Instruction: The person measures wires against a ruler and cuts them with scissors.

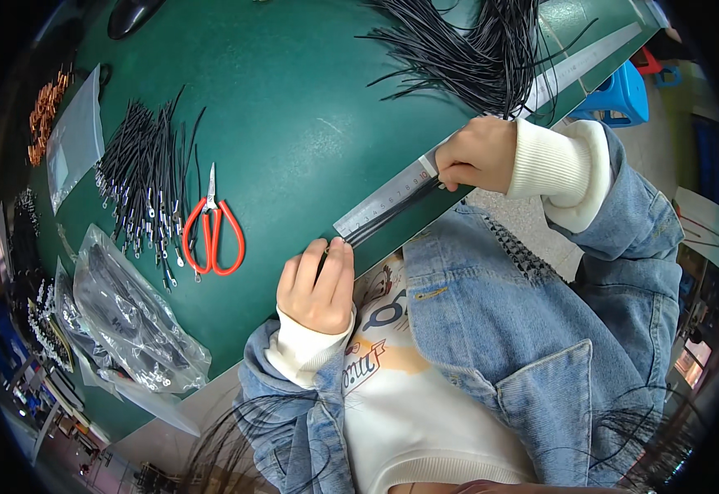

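Observation:
A steel ruler [384, 198] lies slantwise along the near edge of the green table, with a few thin black wires [392, 212] stretched side by side along its lower edge. At the ruler's left end, my left hand [318, 284] is closed, its fingertips pinching the wires' ends. My right hand [479, 155] is closed too, farther along the ruler, gripping the wires against it. The fingers partly hide what lies beneath them. Just beyond my right hand, a thick bundle of loose black wires [491, 58] lies across the ruler's far part.
Red-handled scissors [213, 235] lie at the left, beside a pile of black wires with metal ring terminals [141, 181]. Clear plastic bags [133, 309] sit near the left edge, below copper-coloured parts [46, 115]. A blue stool [619, 97] stands past the table's right edge.

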Tool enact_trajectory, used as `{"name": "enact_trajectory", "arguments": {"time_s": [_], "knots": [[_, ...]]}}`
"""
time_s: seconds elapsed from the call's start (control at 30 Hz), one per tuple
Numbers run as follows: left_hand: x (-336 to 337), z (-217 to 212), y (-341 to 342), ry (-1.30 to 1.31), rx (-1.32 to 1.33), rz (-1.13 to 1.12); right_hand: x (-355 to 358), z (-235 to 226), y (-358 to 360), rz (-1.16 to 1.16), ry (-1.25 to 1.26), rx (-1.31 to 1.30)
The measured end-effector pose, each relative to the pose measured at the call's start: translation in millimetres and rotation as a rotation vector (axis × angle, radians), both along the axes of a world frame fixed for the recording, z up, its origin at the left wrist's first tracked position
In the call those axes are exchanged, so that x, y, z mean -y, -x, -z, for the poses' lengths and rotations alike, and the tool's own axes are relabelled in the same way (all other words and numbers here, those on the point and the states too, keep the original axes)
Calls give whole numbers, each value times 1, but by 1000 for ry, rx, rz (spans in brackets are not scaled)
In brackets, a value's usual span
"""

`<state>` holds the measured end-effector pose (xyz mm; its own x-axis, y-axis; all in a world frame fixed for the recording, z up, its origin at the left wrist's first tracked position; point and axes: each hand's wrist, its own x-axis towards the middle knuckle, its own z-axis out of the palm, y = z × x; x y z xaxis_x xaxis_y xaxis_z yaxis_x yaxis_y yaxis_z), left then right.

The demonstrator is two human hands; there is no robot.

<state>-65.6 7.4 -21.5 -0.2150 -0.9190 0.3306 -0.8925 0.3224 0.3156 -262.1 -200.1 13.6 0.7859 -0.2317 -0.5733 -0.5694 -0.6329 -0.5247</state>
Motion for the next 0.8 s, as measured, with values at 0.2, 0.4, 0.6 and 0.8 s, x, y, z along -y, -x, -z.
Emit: {"name": "enact_trajectory", "arguments": {"time_s": [0.2,0.4,0.6,0.8], "knots": [[1,0,0,6,9,-7,4,-3,-2,10,-62,13],[1,1,0,0,-88,-48,5,1,2,44,-102,87],[1,0,0,6,-117,-69,3,-1,-1,67,-93,19],[1,1,1,2,-111,-69,2,0,1,42,-59,57]]}}
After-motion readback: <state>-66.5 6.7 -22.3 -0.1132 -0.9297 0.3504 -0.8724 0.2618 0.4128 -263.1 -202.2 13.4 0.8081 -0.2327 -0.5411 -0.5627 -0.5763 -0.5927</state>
